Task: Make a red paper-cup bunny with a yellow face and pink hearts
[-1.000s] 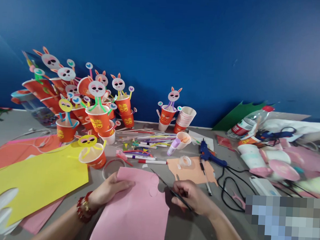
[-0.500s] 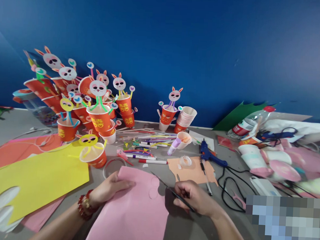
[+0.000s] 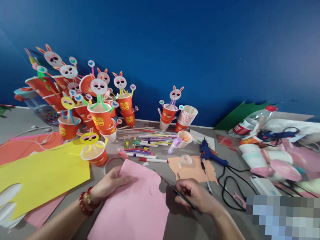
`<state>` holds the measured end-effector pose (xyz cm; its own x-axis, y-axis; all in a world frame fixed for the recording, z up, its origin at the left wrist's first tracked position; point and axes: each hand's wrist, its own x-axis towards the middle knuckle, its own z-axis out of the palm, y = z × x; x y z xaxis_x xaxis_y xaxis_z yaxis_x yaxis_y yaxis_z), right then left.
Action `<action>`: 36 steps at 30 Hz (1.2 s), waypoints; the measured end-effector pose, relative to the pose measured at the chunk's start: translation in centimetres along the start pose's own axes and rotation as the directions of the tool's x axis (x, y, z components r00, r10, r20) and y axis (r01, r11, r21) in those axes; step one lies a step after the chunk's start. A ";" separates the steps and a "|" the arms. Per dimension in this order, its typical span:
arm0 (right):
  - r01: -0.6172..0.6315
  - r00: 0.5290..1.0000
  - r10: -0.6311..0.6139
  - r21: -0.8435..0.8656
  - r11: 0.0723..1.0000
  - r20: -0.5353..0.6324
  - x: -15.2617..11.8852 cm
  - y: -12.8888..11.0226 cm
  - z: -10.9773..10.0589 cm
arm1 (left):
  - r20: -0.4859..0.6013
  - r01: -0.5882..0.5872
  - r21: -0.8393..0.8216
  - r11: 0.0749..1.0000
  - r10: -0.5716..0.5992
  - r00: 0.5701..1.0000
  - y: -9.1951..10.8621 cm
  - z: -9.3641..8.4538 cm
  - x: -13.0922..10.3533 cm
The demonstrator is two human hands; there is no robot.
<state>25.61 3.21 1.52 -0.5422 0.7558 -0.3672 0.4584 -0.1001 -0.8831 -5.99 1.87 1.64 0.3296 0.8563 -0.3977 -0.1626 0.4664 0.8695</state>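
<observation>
A pink sheet of paper is tilted in front of me, with a curved notch cut into its right edge. Small rounded outlines are drawn beside that notch. My left hand, with red beads at the wrist, pinches the sheet's upper left edge, thumb on top. Dark scissors are gripped in my right hand, their blades pointing up and left at the paper's upper right edge. Whether the blades are parted is hard to see.
Red paper cups with paper rabbit heads crowd the back left. Yellow paper lies at left. Markers, an orange paper scrap and a blue glue gun with a looping black cord are beyond my hands. A bottle leans at right.
The pink sheet has turned slightly, its top corner shifting up and to the right. The scissors' blades now lie closer to the sheet's upper right edge.
</observation>
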 end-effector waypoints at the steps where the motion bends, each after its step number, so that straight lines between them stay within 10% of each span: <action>1: 0.000 1.000 0.000 0.006 1.000 -0.010 0.0 0.0 0.0 | 0.007 -0.012 -0.025 1.000 0.012 1.000 0.0 0.0 0.0; 36: 0.032 0.999 -0.032 -0.036 0.999 0.004 -0.1 -0.3 -0.2 | 0.034 -0.122 0.207 0.971 0.117 0.992 -0.4 -0.5 0.3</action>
<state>25.69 3.34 1.87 -0.5594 0.7562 -0.3396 0.4657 -0.0523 -0.8834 -6.29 2.03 0.98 0.3401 0.8969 -0.2825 -0.0060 0.3025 0.9531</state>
